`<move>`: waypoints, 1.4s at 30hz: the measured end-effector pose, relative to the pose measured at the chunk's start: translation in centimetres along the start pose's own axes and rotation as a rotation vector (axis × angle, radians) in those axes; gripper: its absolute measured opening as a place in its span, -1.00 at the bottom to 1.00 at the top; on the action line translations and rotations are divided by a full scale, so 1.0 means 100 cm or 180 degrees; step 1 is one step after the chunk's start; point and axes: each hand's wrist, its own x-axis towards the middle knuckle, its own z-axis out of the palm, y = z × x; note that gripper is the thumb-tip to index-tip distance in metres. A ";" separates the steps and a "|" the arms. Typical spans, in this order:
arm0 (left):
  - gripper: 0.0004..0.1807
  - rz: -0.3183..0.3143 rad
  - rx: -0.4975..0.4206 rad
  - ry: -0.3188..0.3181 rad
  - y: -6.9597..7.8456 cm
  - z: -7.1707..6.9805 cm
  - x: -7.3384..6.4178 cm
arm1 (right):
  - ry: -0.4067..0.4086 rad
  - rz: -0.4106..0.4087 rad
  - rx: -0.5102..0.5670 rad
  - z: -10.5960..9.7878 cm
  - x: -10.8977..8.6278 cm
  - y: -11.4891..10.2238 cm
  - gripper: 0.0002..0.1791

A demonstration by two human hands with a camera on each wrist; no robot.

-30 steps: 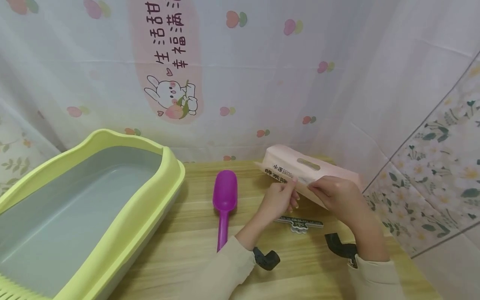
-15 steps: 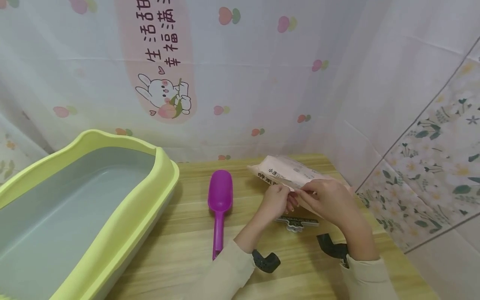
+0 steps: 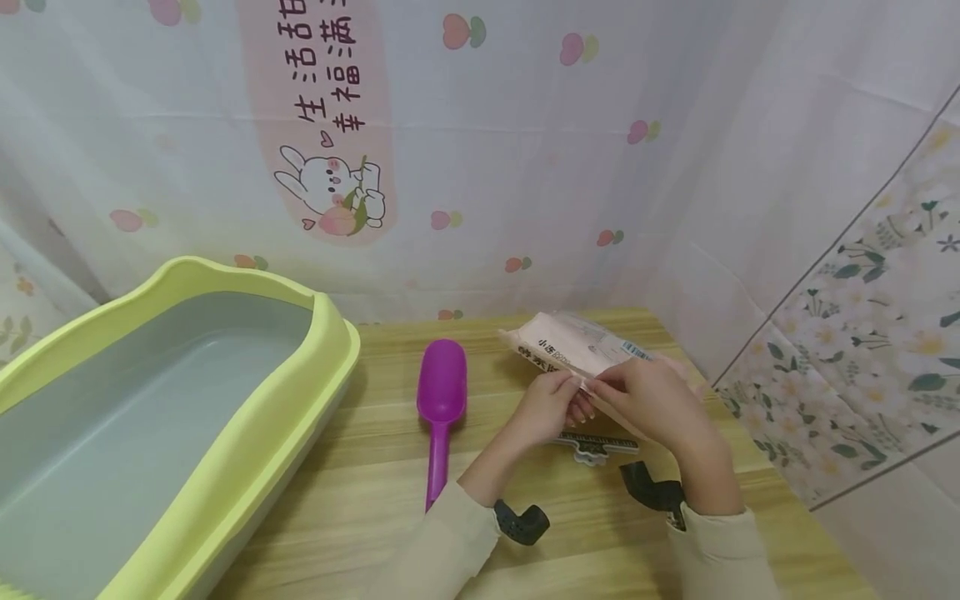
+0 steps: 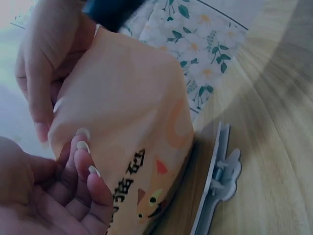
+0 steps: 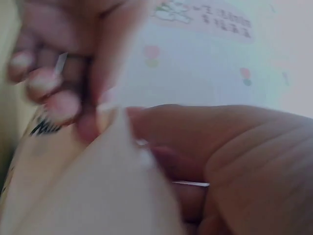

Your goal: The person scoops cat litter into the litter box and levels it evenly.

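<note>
A pale pink cat litter bag with dark lettering lies on its side at the back right of the table; a cartoon cat shows on it in the left wrist view. My left hand pinches the bag's near edge between thumb and index finger, the other fingers loosely bent. Right beside it, my right hand pinches the same edge. In the right wrist view, a raised fold of the bag runs up to both sets of fingertips. Just in front of the bag lies a bar clip, partly behind my left hand.
A purple scoop lies left of my hands, its handle end hidden by my left sleeve. At the far left stands a grey litter box with a yellow-green rim. Patterned curtain cloth hangs behind the table, and a floral panel borders the right.
The bag has turned over toward me: its handle slot is out of sight and a barcode face shows. My right fingertips have come left, close to the left ones.
</note>
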 end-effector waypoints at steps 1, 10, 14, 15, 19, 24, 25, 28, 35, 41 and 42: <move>-0.61 0.0003 0.0017 -0.0019 -0.001 -0.001 0.000 | -0.0036 0.0014 -0.0003 0.000 0.001 -0.002 -0.74; -0.58 0.0036 0.0129 -0.0310 0.000 -0.008 -0.005 | -0.0043 0.0018 -0.0082 0.002 0.003 -0.007 -0.61; -0.57 -0.0002 0.0166 -0.0290 0.004 -0.009 -0.004 | 0.0145 -0.0105 -0.0264 0.002 0.005 -0.008 -0.59; -0.58 -0.0032 0.0164 -0.0269 0.005 -0.009 -0.003 | 0.0192 -0.0126 -0.0328 0.002 0.006 -0.008 -0.60; -0.59 -0.0187 0.0079 -0.0144 0.006 -0.008 -0.003 | 0.0301 -0.0123 -0.0471 0.002 0.007 -0.009 -0.63; -0.59 -0.0427 -0.0118 -0.0049 0.007 -0.008 -0.005 | 0.0361 -0.0017 -0.0547 0.002 0.006 -0.007 -0.64; -0.60 -0.0467 -0.0145 -0.0037 0.008 -0.009 -0.006 | 0.0392 -0.0001 -0.0571 0.002 0.006 -0.006 -0.65; -0.62 -0.0538 -0.0154 -0.0024 0.009 -0.011 -0.008 | 0.0499 0.0036 -0.0654 0.001 0.006 -0.005 -0.73; -0.63 -0.0467 0.0243 -0.0010 0.009 -0.016 -0.013 | 0.0772 0.0019 -0.0632 -0.001 0.006 -0.001 -0.81; -0.60 -0.0508 0.0467 -0.0032 0.012 -0.021 -0.021 | 0.0943 0.0033 -0.0602 -0.004 0.007 -0.001 -0.79; -0.59 -0.0516 0.0491 -0.0044 0.012 -0.021 -0.022 | 0.1005 0.0027 -0.0604 -0.004 0.007 -0.001 -0.80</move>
